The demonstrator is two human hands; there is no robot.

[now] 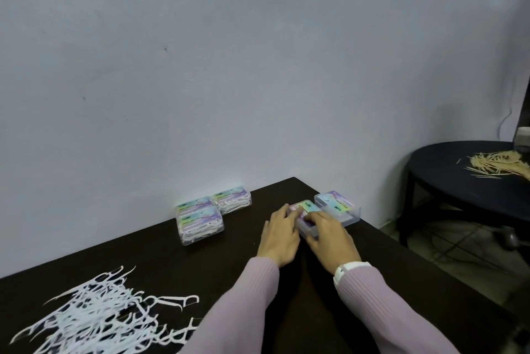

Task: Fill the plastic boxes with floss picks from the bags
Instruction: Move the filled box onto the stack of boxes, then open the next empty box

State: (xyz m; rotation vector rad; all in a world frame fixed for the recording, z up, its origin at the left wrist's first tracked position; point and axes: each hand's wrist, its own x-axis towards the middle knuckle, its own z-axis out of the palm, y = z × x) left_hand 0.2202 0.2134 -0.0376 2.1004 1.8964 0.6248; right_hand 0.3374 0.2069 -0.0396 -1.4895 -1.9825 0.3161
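Floss picks [100, 313] sprawl loose at the table's [229, 256] seven o'clock; filled boxes [213, 213] wait at twelve. Left hand [279, 234] and right hand [329, 234] both grip a box [305, 210] at one o'clock, another box [338, 206] just beside.

Floss picks [106, 313] near-left, filled boxes [212, 213] behind (by wall)
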